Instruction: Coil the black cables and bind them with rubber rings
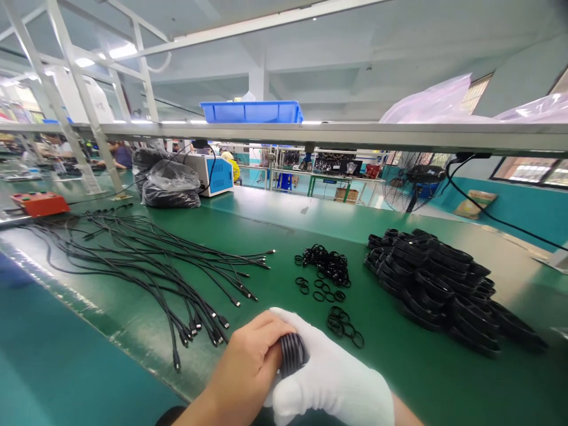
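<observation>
A black cable wound into a tight coil (293, 355) is held between both hands near the front edge of the green table. My bare left hand (251, 358) closes on the coil from the left. White-gloved, my right hand (326, 373) wraps round its other side, thumb below and fingers above. Much of the coil is hidden by the hands. Just beyond them lie several loose black rings (341, 325) and a heap of small black rings (326, 264). Loose black USB cables (168, 260) stretch over the table on the left, plugs toward me.
A pile of coiled black cables (430, 284) sits at the right. Farther back are a black plastic bag (166, 180), a blue-and-white machine (215, 174) and an orange box (39, 204). Overhead, a shelf (266, 134) carries a blue tray (252, 111). A fan (412, 177) stands beyond the table.
</observation>
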Motion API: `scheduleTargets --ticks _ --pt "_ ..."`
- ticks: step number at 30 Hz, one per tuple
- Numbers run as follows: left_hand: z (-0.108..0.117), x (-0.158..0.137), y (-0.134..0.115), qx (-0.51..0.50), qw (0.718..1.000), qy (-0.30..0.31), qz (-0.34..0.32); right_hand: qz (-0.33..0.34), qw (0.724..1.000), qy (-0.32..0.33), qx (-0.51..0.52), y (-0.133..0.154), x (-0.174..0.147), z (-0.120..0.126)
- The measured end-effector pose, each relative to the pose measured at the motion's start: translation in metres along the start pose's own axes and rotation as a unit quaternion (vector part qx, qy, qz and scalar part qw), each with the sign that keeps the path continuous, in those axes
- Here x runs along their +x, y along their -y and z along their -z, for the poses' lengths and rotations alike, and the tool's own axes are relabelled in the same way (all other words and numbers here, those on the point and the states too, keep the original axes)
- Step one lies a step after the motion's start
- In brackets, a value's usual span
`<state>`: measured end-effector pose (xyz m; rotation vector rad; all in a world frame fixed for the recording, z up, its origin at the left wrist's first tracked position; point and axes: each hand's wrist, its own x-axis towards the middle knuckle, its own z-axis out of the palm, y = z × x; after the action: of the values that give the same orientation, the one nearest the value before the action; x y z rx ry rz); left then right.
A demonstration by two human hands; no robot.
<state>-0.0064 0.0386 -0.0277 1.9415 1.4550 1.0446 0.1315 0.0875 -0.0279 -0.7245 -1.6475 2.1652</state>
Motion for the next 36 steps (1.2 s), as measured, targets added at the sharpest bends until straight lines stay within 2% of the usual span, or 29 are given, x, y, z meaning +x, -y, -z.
scheduleTargets --ticks 5,8,10,12,17,20,24,27,32,36 --pt "0.005 0.004 -0.005 -0.015 0.996 -0.003 0.092 -0.039 0.998 0.026 0.030 0.004 -0.001 0.003" --pt "0.006 0.007 -0.007 -0.075 0.987 0.000 0.143 -0.023 0.999 0.025 0.040 -0.003 -0.001 0.008" --pt "0.003 0.009 -0.008 -0.136 0.972 0.004 0.194 -0.004 0.998 0.026 0.057 -0.008 0.001 0.010" --pt "-0.001 0.010 -0.007 -0.144 0.964 -0.004 0.222 0.003 0.998 0.025 0.060 -0.012 0.002 0.011" --pt "-0.006 0.011 -0.005 0.000 0.980 -0.021 0.196 0.002 0.999 0.014 0.048 -0.015 0.003 0.011" --pt "-0.003 0.011 -0.006 0.048 0.986 -0.025 0.157 0.005 0.998 0.010 0.054 -0.015 0.003 0.011" --pt "-0.002 0.008 -0.005 0.047 0.993 -0.052 0.093 -0.015 0.999 0.008 0.037 -0.016 0.004 0.010" --pt "-0.004 0.005 -0.001 0.060 0.992 -0.070 0.087 -0.028 0.999 0.003 0.020 -0.016 0.005 0.009" --pt "-0.008 0.004 0.003 0.089 0.992 -0.052 0.071 -0.064 0.998 0.012 0.004 -0.011 0.007 0.007" --pt "-0.012 0.003 0.007 0.083 0.992 -0.064 0.063 -0.063 0.998 0.009 -0.009 -0.008 0.007 0.006"
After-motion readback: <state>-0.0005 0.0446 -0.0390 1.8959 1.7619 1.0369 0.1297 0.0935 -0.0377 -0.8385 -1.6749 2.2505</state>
